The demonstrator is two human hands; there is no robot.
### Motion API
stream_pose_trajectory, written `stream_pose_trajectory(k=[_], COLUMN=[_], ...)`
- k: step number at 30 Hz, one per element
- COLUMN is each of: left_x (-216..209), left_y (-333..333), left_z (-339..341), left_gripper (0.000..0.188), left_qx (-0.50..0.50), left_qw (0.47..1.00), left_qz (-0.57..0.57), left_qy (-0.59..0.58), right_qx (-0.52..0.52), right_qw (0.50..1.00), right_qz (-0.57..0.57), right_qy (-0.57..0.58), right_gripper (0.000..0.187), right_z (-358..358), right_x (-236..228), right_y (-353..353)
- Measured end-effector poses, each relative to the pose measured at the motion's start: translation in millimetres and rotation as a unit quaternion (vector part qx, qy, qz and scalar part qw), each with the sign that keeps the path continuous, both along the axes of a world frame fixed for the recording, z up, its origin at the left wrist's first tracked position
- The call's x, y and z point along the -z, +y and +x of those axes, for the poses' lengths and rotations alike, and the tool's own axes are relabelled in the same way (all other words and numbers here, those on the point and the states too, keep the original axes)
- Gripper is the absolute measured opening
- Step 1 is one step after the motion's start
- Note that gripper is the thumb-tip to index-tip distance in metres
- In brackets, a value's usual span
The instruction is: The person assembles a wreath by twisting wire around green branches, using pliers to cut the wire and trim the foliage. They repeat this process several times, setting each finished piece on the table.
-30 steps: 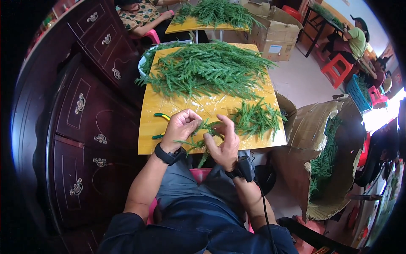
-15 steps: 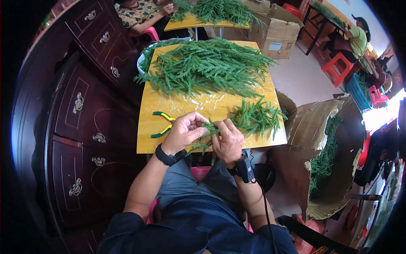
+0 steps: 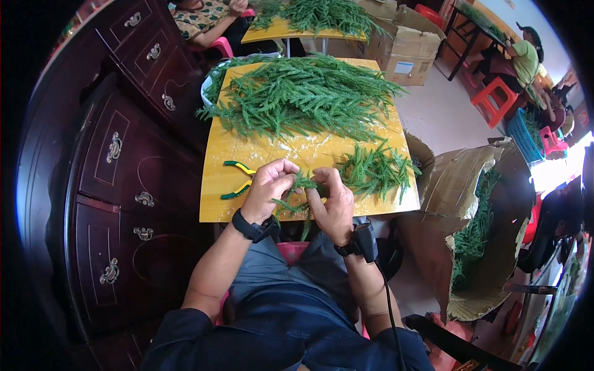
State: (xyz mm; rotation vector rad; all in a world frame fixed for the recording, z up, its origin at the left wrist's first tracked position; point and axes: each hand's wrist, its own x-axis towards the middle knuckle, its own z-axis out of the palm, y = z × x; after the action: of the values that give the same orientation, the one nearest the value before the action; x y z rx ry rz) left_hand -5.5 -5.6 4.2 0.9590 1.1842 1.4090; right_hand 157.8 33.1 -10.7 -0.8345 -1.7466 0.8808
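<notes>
On my feed's left stands a dark wooden cabinet (image 3: 179, 133), then the yellow table (image 3: 215, 145), where I see green-and-yellow-handled pliers (image 3: 237, 164) lying splayed. Beside them, the left hand (image 3: 270, 187) pinches a green sprig (image 3: 302, 181) between thumb and fingertips, just above the table's near edge. Behind it I see a large heap of long branches (image 3: 303, 99). The right hand (image 3: 334, 207) meets the sprig from the other side, thumb and forefinger narrowly parted; I can't tell whether they grip it. Farther right lie a smaller heap of short sprigs (image 3: 377, 170) and, past the table, a torn cardboard box (image 3: 455, 176) containing greenery (image 3: 473, 238).
</notes>
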Motion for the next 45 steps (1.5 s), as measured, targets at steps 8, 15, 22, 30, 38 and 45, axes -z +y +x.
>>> stream_pose_trajectory(k=[8, 15, 22, 30, 38, 45], left_x=[2, -4, 5, -2, 7, 11], left_y=[2, 1, 1, 0, 0, 3], left_z=[2, 6, 2, 5, 8, 12], left_gripper=[0.008, 0.006, 0.005, 0.008, 0.007, 0.008], left_qx=[-0.01, -0.019, 0.004, 0.021, -0.013, -0.004], left_qw=[0.993, 0.976, 0.98, 1.0, 0.994, 0.978], left_qz=[0.016, 0.07, 0.101, 0.02, 0.084, 0.19], left_qy=[0.119, 0.207, 0.171, 0.011, 0.065, 0.086], right_qx=[0.01, 0.035, 0.029, 0.009, -0.009, -0.14], right_qw=[0.999, 0.998, 0.998, 0.998, 0.998, 0.944], right_qz=[0.036, 0.044, 0.057, 0.049, -0.061, -0.24], right_qy=[-0.024, 0.0, -0.007, 0.034, 0.031, 0.178], right_gripper=[0.013, 0.01, 0.007, 0.008, 0.011, 0.016], right_z=[3, 6, 6, 5, 6, 8], right_x=[-3, -6, -8, -5, 0, 10], right_y=[3, 3, 1, 4, 1, 5])
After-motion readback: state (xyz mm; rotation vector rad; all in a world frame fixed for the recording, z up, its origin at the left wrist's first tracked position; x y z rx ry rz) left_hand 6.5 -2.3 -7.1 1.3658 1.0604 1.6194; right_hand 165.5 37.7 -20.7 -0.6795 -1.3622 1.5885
